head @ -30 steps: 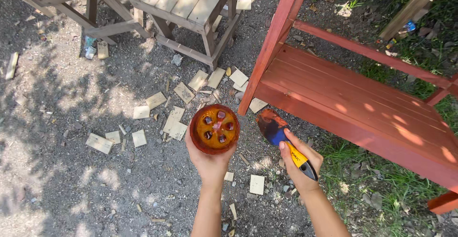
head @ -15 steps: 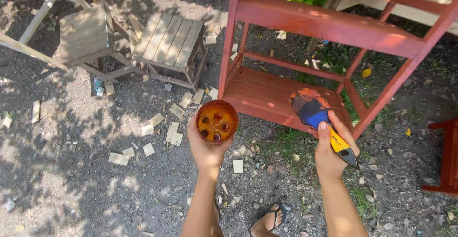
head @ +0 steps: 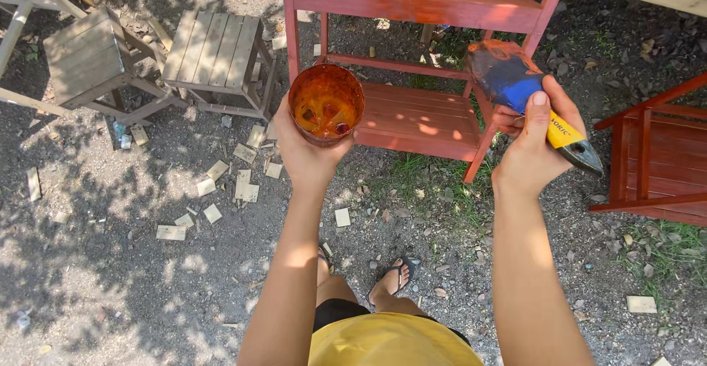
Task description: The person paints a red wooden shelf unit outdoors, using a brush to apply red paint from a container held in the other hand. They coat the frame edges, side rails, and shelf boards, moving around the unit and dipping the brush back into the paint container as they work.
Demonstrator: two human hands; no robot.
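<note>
Holding steady: your left hand point(head: 305, 152) is wrapped shut around the stain cup point(head: 326, 104) at frame centre-top; right hand point(head: 532, 145) is clamped on the paintbrush point(head: 515, 86) at upper right. Keep the cup level, I'd say, and load the brush lightly. The red shelf unit point(head: 420, 57) sits just ahead; its post is near the brush. Open gravel point(head: 110, 285) lower left.

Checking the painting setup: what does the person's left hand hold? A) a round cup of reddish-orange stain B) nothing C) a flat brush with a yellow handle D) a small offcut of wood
A: the left hand grips the round stain-filled cup; the right hand holds the yellow-handled brush.
</note>
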